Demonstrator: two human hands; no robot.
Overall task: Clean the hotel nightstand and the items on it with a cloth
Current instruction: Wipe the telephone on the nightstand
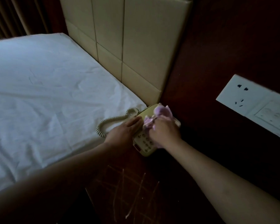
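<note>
A cream telephone [144,143] with a keypad sits at the back of the dark wooden nightstand [129,188], close to the bed and the wall. Its coiled cord [110,120] loops onto the bed sheet. My left hand [124,130] lies flat on the handset side of the phone, fingers stretched out, and hides the handset. My right hand [164,130] is closed around a bunched lilac cloth [162,113] and presses it on the phone's upper right part. The cloth covers the far end of the phone.
A bed with a white sheet [47,94] fills the left side, its beige padded headboard [128,46] behind it. On the dark wood wall to the right sits a white socket and switch panel [242,96]. The nightstand top carries pale scratches near me.
</note>
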